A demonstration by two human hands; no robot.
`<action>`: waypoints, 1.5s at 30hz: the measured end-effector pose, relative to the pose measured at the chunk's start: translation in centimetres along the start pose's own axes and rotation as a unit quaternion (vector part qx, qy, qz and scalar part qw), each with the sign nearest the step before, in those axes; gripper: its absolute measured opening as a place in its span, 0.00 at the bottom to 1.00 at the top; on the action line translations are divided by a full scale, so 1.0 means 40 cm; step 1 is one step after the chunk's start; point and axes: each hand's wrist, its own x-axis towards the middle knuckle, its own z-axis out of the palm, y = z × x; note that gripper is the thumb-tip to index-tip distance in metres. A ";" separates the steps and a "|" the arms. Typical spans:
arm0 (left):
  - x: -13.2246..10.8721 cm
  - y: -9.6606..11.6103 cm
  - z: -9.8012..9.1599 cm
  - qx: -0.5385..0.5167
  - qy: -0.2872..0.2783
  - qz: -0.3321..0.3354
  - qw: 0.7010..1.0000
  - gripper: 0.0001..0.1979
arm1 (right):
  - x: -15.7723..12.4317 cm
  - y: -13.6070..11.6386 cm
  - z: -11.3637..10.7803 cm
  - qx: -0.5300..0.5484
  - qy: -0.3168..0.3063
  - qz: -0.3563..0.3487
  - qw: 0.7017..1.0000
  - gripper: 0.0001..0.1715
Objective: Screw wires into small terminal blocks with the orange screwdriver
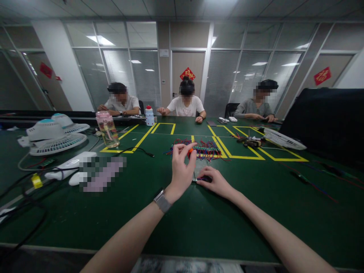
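Fingers of left hand pinch orange-handled screwdriver, near-upright above small pale part; right hand, nearer, grips part's right side; long axis unclear.

Left hand upright, right hand lower

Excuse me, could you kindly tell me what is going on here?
At the green table, the person's left hand holds a thin tool with an orange top upright over a small part, which the right hand pinches near the tabletop. Whether the tip touches it is too small to tell. Just beyond the hands lies a row of circuit boards with red and blue wires.
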 end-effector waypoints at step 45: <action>-0.002 0.008 -0.002 -0.040 -0.034 0.016 0.998 0.11 | 0.000 -0.004 0.000 0.000 -0.001 0.003 1.000 0.07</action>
